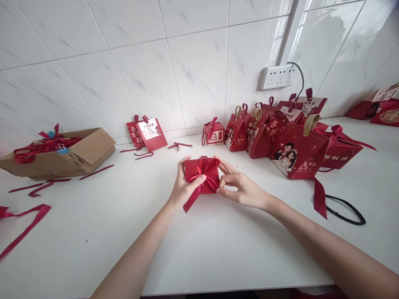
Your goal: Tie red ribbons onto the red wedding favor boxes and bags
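Note:
A small red gift box (212,189) sits on the white table in front of me, a shiny red ribbon (207,167) tied across its top in a bow. My left hand (184,185) wraps round the box's left side, its thumb pressing on the ribbon near the knot. One ribbon tail hangs over the front edge, beside that thumb. At the right side of the box, my right hand (235,185) has its thumb and forefinger closed at the ribbon's right part, while the other fingers reach up toward the upper loop. The far side of the box is hidden.
Several red gift boxes (301,153) with handles stand at the right, one small box (214,133) by the wall. An open cardboard box (84,155) of ribbons lies left. Ribbon scraps (179,145), flat red cards (152,135) and a black loop (347,207) are on the table.

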{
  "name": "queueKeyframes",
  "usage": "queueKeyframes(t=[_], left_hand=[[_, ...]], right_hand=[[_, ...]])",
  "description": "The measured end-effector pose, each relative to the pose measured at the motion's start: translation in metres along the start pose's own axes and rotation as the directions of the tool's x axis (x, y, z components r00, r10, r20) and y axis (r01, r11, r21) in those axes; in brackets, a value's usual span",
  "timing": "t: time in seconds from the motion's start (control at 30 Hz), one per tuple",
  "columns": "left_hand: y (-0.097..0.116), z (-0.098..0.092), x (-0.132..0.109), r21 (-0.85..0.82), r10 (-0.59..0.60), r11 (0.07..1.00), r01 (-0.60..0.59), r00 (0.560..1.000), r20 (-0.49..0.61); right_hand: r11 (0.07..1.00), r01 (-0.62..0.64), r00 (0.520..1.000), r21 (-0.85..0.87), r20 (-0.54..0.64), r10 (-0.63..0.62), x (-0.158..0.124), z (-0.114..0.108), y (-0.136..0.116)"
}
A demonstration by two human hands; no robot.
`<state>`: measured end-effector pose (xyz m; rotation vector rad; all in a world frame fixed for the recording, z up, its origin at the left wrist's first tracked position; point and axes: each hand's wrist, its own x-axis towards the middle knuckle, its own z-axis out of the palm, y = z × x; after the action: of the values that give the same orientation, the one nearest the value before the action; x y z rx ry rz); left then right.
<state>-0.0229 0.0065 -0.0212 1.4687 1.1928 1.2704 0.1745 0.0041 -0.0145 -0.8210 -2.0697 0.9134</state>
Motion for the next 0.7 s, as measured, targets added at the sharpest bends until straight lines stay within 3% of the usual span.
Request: queueKeyframes(t=[0.37, 0.7], left_hand=[[0.005, 0.003, -0.001, 0.035, 0.004, 0.999, -0.001, 0.995, -0.105], [0.002, 0.002, 0.000, 0.060, 0.002, 0.998, 0.004, 0.995, -0.102]], right_hand=[[0.985, -0.061, 0.996, -0.163, 0.047, 0.069, -0.002, 0.005, -0.015], [0.987, -0.085, 0.991, -0.134, 0.091, 0.098, -0.001, 0.000, -0.015]])
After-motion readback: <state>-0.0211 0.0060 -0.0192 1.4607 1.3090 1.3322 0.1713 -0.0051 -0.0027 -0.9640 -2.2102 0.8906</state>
